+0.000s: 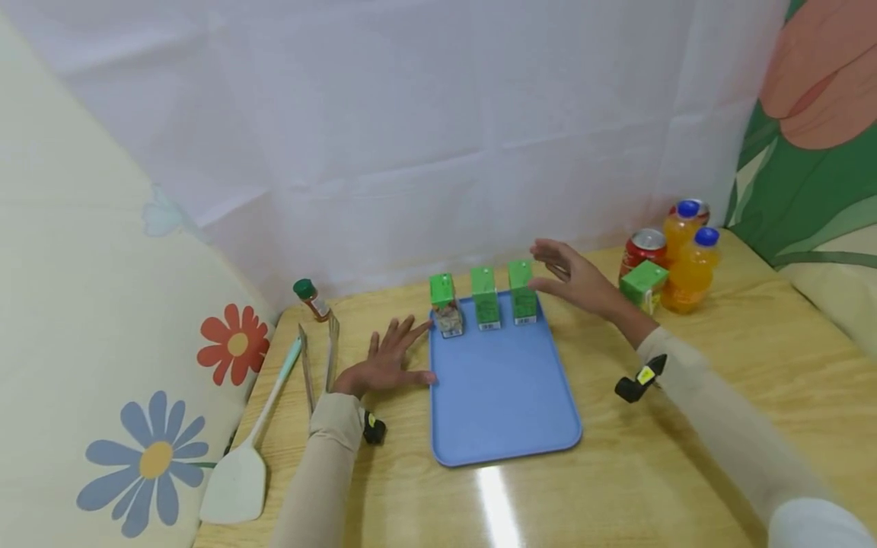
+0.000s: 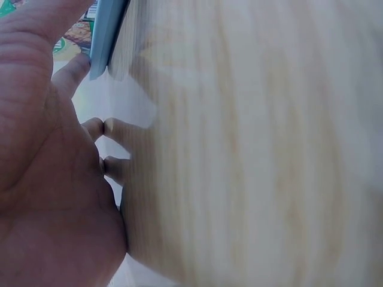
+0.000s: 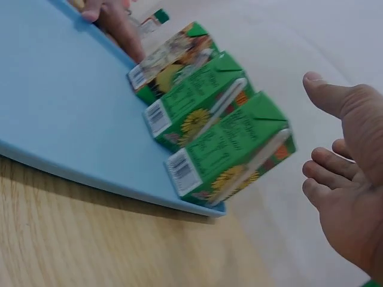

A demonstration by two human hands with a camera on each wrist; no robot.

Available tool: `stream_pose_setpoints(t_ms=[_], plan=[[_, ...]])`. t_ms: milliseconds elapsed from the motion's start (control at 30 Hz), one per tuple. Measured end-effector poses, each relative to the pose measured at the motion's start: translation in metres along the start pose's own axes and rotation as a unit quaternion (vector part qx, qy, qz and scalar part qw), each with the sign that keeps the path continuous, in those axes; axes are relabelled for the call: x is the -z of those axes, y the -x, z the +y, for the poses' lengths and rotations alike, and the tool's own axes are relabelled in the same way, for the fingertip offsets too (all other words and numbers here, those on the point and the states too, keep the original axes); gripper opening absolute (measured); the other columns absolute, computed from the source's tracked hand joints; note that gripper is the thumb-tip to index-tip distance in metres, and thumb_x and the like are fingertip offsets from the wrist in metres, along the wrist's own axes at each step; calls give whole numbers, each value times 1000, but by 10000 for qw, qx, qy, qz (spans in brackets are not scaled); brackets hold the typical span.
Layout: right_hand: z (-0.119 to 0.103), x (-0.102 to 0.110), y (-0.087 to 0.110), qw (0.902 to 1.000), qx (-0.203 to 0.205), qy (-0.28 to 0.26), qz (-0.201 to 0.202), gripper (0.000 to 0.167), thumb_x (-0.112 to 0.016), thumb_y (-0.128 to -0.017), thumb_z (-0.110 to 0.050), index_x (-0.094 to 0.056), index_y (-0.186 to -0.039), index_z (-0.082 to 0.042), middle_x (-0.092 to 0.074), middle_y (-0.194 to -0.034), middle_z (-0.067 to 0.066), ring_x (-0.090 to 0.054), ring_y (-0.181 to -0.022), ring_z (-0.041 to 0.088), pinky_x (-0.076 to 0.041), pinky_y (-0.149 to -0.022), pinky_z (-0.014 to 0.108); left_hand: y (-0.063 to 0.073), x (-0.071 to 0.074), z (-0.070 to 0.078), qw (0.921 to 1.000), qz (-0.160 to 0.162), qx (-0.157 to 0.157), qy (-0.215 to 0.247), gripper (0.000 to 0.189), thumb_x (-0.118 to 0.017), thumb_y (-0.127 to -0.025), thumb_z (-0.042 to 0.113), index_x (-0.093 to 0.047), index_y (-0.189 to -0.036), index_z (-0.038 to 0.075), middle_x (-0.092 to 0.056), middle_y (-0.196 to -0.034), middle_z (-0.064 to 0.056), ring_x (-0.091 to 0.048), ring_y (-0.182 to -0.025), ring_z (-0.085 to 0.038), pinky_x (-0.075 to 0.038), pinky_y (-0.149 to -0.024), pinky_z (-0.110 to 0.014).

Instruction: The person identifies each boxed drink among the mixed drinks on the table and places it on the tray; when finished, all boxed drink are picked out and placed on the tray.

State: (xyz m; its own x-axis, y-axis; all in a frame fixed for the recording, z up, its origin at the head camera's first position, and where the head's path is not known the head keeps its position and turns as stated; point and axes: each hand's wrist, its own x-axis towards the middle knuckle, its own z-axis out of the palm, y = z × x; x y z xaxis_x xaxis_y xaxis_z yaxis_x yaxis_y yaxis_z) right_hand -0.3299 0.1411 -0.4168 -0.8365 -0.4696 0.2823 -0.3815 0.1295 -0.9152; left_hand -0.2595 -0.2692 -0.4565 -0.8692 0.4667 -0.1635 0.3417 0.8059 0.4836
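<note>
Three green drink cartons stand in a row along the far edge of a blue tray (image 1: 500, 396): a left carton (image 1: 448, 318) with a picture on its side, a middle carton (image 1: 486, 301) and a right carton (image 1: 523, 295). My left hand (image 1: 385, 364) spreads its fingers at the tray's left edge, thumb and index fingertip right at the rim. In the right wrist view my right hand (image 3: 353, 167) holds nothing, its fingers apart from the nearest carton (image 3: 233, 155), which has a white straw on its side.
At the back right stand a red can (image 1: 647, 247), a green carton (image 1: 644, 285) and orange drink bottles (image 1: 688, 278), with another can behind. A green-capped jar (image 1: 313, 300), metal tongs (image 1: 332, 352) and a white spatula (image 1: 236, 483) are on the left. A white cloth (image 1: 425, 152) hangs behind.
</note>
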Motion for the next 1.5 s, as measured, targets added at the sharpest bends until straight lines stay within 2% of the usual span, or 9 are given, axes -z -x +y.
stream_pose_setpoints(t_ms=[133,367,600,867,1100,1267,1500], plan=[[-17,18,11,9997,44,32,241,68,-69,-98,-20,-34,-155,-10,-39,-155,9,-35,-144,23,-26,-119,39,1,1,-1,10000,28,4,-38,99,-67,-87,64,-14,-163,29,4,-168,-15,15,-150,-41,16,-111,-67],[-38,57,42,9949,-125,750,657,64,-66,-100,-24,-36,-156,-13,-39,-156,9,-34,-146,26,-27,-118,47,4,3,-1,10000,-23,35,-20,98,-67,-88,63,-14,-163,28,4,-168,-16,15,-150,-42,16,-111,-67],[-27,81,78,9846,-655,1205,1084,69,-66,-99,-28,-32,-158,-12,-36,-158,14,-33,-145,36,-31,-113,55,8,3,0,9998,-103,136,69,98,-68,-88,61,-13,-163,30,6,-168,-14,16,-150,-41,17,-112,-66],[1,78,102,9694,-838,1692,1570,73,-69,-97,-34,-35,-154,-4,-38,-151,22,-37,-139,41,-31,-112,59,6,2,0,9999,-104,99,92,97,-68,-89,60,-12,-163,31,6,-168,-14,17,-150,-40,18,-112,-65],[22,62,118,9640,-1062,1435,1972,87,-71,-96,-31,-17,-160,-5,-29,-155,29,-33,-139,48,-31,-111,61,6,-2,2,9998,-108,41,188,98,-69,-89,59,-13,-163,30,6,-168,-15,17,-150,-41,18,-111,-66],[25,59,122,9598,-1168,1277,2211,91,-70,-96,-35,-13,-161,-8,-32,-153,29,-33,-139,48,-30,-113,60,3,-3,2,9999,-61,7,134,97,-68,-89,60,-13,-163,30,5,-167,-16,16,-150,-42,17,-111,-67],[24,55,121,9515,-1212,1342,2489,88,-71,-95,-37,-20,-157,1,-34,-152,30,-37,-137,48,-33,-111,59,1,0,1,9999,-57,-11,105,98,-68,-88,61,-13,-163,29,5,-168,-15,17,-150,-42,17,-111,-67]])
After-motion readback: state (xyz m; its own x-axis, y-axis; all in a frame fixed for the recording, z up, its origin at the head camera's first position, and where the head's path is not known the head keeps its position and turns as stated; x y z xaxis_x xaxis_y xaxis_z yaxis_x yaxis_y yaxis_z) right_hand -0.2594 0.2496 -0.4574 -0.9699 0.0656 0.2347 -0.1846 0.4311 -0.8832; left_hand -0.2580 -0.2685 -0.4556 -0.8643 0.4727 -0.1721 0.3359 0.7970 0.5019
